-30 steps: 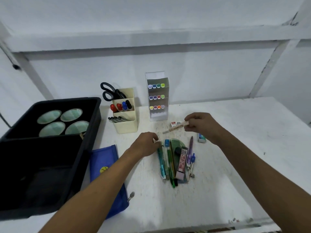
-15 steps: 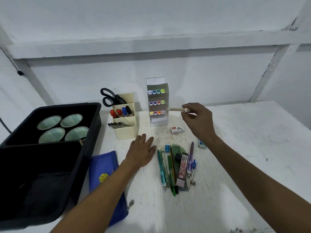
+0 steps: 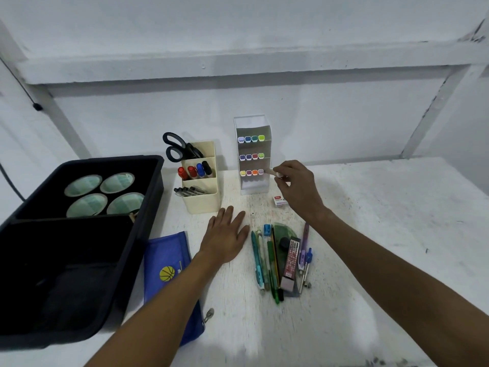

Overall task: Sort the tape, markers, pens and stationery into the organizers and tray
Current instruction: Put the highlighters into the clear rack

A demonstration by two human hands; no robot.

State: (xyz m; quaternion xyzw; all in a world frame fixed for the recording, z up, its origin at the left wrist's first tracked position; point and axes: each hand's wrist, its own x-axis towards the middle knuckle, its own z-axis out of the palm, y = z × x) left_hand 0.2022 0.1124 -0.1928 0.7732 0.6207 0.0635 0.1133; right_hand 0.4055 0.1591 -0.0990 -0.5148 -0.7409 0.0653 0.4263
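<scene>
Right hand [image 3: 296,186] fingers pinch a marker [image 3: 270,171] at the organizer [image 3: 254,186]; left hand [image 3: 225,234] flat

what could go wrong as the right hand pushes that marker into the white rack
The right hand pinches the marker at the bottom row of the tall, narrow marker rack; a sideways push may tip or slide it, as the left hand lies flat on the table, not bracing it. The forearm could also nudge the staples box.

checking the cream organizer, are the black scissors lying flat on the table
No, the black-handled scissors stand in the back compartment of the cream plastic organizer, handles up.
</scene>
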